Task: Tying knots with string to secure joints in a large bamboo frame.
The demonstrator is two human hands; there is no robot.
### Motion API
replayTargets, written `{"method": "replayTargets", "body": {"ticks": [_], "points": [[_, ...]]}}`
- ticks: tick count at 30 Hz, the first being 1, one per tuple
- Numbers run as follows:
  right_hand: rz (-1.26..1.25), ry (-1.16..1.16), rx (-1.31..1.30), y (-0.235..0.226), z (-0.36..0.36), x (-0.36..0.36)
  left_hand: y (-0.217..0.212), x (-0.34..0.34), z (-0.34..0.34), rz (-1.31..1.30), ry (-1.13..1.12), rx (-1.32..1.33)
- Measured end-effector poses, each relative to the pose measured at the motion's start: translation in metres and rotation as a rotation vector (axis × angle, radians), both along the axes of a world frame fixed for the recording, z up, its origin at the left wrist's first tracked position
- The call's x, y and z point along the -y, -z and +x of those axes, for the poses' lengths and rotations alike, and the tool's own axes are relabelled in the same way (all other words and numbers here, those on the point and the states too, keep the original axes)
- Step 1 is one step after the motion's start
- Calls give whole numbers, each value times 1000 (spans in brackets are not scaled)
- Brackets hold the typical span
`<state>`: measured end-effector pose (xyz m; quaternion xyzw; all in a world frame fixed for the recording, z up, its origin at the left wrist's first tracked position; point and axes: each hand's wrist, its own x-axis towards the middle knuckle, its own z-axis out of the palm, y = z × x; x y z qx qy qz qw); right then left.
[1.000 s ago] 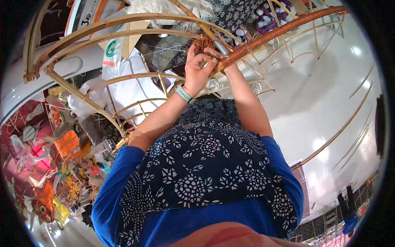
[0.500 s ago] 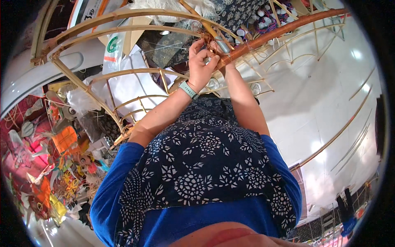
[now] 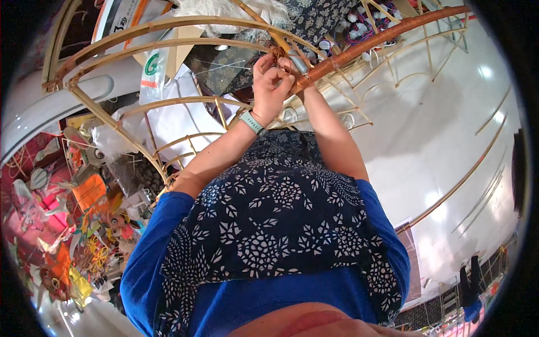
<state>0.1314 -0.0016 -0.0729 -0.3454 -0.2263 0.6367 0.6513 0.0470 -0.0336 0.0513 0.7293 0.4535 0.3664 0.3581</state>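
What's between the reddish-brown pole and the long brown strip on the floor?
In the head view: thin pale ribs beside the pole, then white floor with a shorter strip, before the long brown strip.

Shaggy white fibres lay near the top edge, left of a purple-and-white tangle. An orange piece and a yellow piece sat among colourful clutter; rightward, a long thin strip crossed the pale floor.
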Motion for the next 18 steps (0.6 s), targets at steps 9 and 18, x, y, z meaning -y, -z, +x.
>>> {"method": "replayTargets", "body": {"ticks": [9, 18], "points": [[42, -211, 244, 8, 38, 2, 3, 0, -3, 7, 49, -84], [-60, -169, -344, 66, 22, -5, 1, 4, 0, 44, 3, -151]]}}
